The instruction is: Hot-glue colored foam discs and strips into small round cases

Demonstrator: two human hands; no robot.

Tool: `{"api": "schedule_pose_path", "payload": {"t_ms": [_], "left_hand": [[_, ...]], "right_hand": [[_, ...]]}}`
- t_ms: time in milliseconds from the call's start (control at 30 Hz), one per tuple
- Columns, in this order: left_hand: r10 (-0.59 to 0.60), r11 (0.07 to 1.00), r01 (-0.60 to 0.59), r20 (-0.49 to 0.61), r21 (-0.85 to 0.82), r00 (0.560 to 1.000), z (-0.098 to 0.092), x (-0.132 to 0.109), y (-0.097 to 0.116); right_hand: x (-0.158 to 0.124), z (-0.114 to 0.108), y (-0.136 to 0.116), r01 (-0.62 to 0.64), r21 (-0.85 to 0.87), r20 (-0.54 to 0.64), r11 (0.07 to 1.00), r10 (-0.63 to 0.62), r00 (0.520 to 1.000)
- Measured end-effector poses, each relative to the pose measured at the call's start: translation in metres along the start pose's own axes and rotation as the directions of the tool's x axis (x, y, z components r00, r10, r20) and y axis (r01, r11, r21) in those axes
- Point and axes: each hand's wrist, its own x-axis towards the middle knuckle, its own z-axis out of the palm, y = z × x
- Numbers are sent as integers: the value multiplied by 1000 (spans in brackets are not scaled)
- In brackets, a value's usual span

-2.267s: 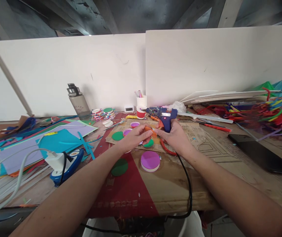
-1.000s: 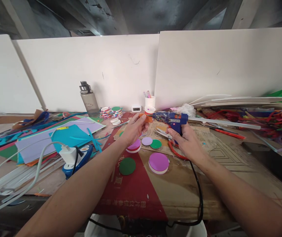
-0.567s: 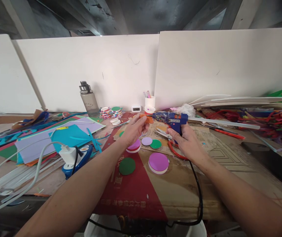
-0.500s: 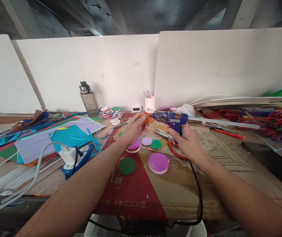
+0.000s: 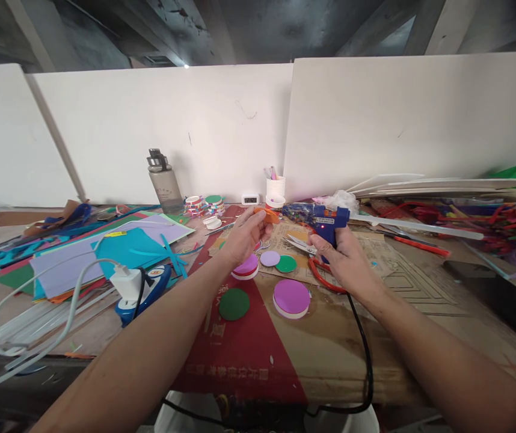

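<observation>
My left hand point(image 5: 248, 237) pinches a small orange disc point(image 5: 267, 214) above the middle of the table. In my right hand point(image 5: 346, 255) is a blue hot glue gun point(image 5: 328, 221), its nozzle pointing left toward the disc and a long white glue stick point(image 5: 420, 226) sticking out of its back. A small red light glows on the gun. Below lie a purple disc on a white one point(image 5: 291, 297), a dark green disc point(image 5: 234, 304), a lilac disc point(image 5: 270, 258) and a bright green disc point(image 5: 286, 263). Scissors with red handles point(image 5: 325, 276) lie partly behind my right hand.
A bottle point(image 5: 165, 183), stacked disc pieces point(image 5: 215, 204), a small clock point(image 5: 250, 199) and a paper cup point(image 5: 275, 187) stand along the back. Coloured sheets point(image 5: 64, 267) and a blue power strip point(image 5: 150, 294) are left; a black phone-like slab point(image 5: 497, 294) lies right. The gun's black cord point(image 5: 366, 361) hangs over the front edge.
The glue gun and my right hand have shifted slightly right, so the nozzle sits a little farther from the orange disc. My left hand keeps its hold, nearly still.
</observation>
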Motion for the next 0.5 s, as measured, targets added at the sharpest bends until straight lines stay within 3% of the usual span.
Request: {"api": "schedule_pose_path", "payload": {"t_ms": [500], "left_hand": [[-12, 1000, 12, 7, 17, 1000, -1, -1, -1]], "right_hand": [[-2, 0, 1, 8, -43, 1, 999, -8, 1000]]}}
